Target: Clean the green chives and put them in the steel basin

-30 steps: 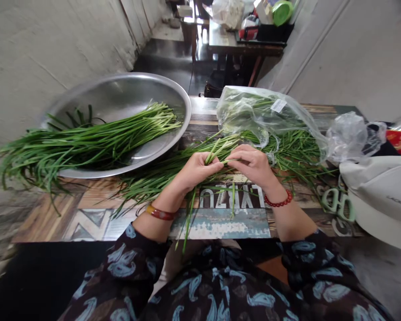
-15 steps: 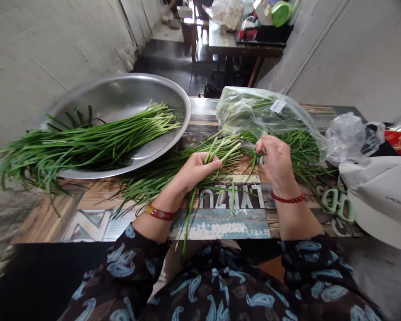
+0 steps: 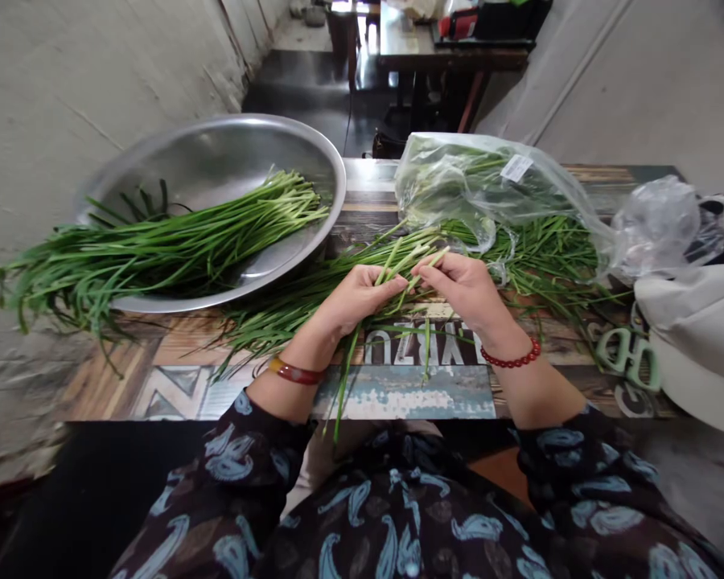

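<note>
A few garlic chive stalks (image 3: 348, 374) are pinched in my left hand (image 3: 362, 299), their green leaf ends hanging toward the table's front edge. My right hand (image 3: 458, 288) has come up against the pale stem ends, thumb and fingertips closed on a stalk there. Beneath and behind my hands lies a loose pile of garlic chives (image 3: 290, 310) on the table. To the left, a big bunch of garlic chives (image 3: 217, 241) rests in a steel basin (image 3: 211, 149), leaves drooping over its rim.
A clear plastic bag (image 3: 488, 181) with greens stands at the back right, and loose chives (image 3: 549, 253) spread in front of it. Green-handled scissors (image 3: 628, 358) and a white cap (image 3: 700, 346) lie on the right. The patterned table (image 3: 410, 398) ends near my body.
My right hand has moved left, from beside the plastic bag to the stalks in my left hand. The camera view has shifted slightly.
</note>
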Demonstrator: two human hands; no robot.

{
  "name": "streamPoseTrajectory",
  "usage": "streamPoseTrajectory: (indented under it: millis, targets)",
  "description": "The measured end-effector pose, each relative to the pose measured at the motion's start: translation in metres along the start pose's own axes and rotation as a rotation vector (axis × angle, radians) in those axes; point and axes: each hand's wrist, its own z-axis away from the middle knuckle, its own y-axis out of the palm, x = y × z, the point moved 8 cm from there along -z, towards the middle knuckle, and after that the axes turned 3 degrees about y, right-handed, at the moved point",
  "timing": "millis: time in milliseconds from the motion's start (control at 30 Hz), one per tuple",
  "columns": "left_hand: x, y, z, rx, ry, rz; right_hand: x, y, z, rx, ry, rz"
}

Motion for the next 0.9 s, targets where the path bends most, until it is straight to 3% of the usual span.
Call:
streamPoseTrajectory:
  millis: [133, 633, 900]
  targets:
    - [0.003, -0.004, -0.002, -0.033, -0.001, 0.024, -0.009, -0.003, -0.002, -0.005, 0.095, -0.095]
    - [-0.003, 0.006, 0.001, 0.064, 0.014, -0.047, -0.009, -0.001, -0.002, -0.027, 0.137, -0.121]
    - [-0.008, 0.01, 0.002, 0.093, 0.056, -0.082, -0.01, -0.002, -0.002, -0.03, 0.082, -0.034]
